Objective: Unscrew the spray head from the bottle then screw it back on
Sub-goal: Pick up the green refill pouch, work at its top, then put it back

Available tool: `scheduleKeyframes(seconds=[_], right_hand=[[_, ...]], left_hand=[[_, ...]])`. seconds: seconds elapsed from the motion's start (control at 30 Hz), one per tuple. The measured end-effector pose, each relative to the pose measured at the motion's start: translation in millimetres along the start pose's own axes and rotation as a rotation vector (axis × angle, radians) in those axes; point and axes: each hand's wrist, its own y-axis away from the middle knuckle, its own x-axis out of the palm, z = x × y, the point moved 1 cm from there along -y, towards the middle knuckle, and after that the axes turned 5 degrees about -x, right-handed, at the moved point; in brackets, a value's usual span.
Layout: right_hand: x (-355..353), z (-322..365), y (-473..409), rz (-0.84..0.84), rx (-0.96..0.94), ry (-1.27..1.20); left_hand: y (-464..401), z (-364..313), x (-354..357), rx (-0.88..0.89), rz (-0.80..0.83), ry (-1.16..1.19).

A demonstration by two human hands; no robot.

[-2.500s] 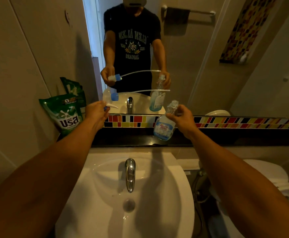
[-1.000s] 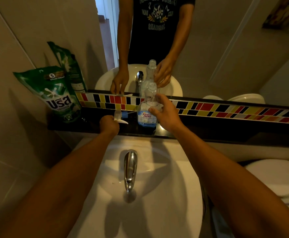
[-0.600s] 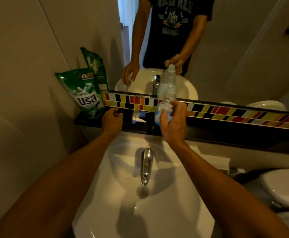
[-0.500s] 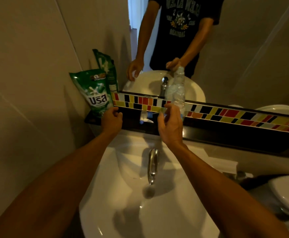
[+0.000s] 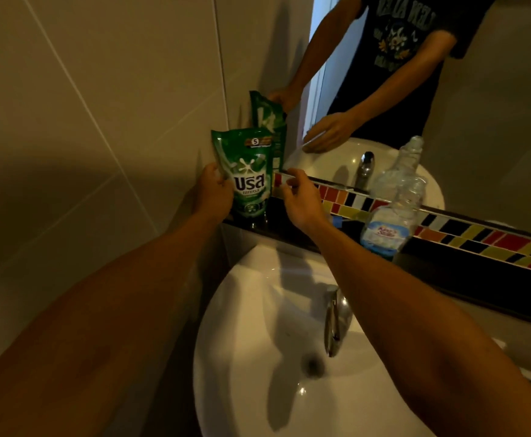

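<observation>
One clear bottle [image 5: 390, 216], neck open w/o spray head, little liquid at base, upright on dark ledge [image 5: 466, 272] right of both hands; one green pouch [image 5: 251, 175], contents unseen, gripped by left hand [image 5: 212, 192]; right hand [image 5: 302, 200] fingers half-curled, empty, beside pouch.

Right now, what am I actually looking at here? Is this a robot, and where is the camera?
No robot: a person wears one camera on the head, looking down at bare arms. They stand at a white sink under a mirror, which reflects their body. On the dark ledge stands a clear bottle with its neck open, the spray head off. A bit of blue shows on the ledge behind the right wrist, too hidden to name. The left hand touches the side of a green refill pouch in the corner; the right hand reaches toward it, open and holding nothing.
</observation>
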Motion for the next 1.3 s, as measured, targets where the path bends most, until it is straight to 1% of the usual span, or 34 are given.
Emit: scheduleKeyframes(seconds=[0.1, 0.17, 0.27, 0.33, 0.5, 0.6, 0.73, 0.8, 0.9, 1.03, 1.13, 1.3], right_hand=[[12, 1, -23, 0.045, 0.020, -0.033], [19, -1, -37, 0.071, 0.035, -0.042], [28, -4, -55, 0.085, 0.049, -0.034], [34, -7, -62, 0.092, 0.098, -0.082], [47, -19, -67, -0.049, 0.129, -0.138], [50, -22, -65, -0.107, 0.109, -0.145], [45, -21, -53, -0.179, 0.093, -0.210], [39, -21, -43, -0.203, 0.112, -0.253], [26, -20, -22, -0.237, 0.121, -0.281], [1, -12, 14, -0.288, 0.120, -0.325], [-18, -3, 45, -0.290, 0.153, -0.372], [-54, 10, 93, -0.366, 0.165, -0.382]], left_hand=[[-14, -7, 0, 0.015, 0.058, 0.010], [-24, -10, 1, 0.009, 0.063, -0.027], [-37, -6, 3, -0.029, 0.015, -0.122], [-44, -2, 5, -0.049, -0.024, -0.136], [-49, 4, 10, -0.077, -0.068, -0.060], [-48, 7, 9, -0.034, -0.061, -0.069], [-40, 10, 8, 0.021, -0.042, -0.018], [-31, 5, 9, 0.039, -0.015, 0.011], [-16, -7, 13, 0.028, 0.059, 0.174], [14, -27, 15, 0.041, 0.163, 0.266], [41, -44, 17, 0.039, 0.238, 0.352], [82, -70, 26, 0.024, 0.395, 0.398]])
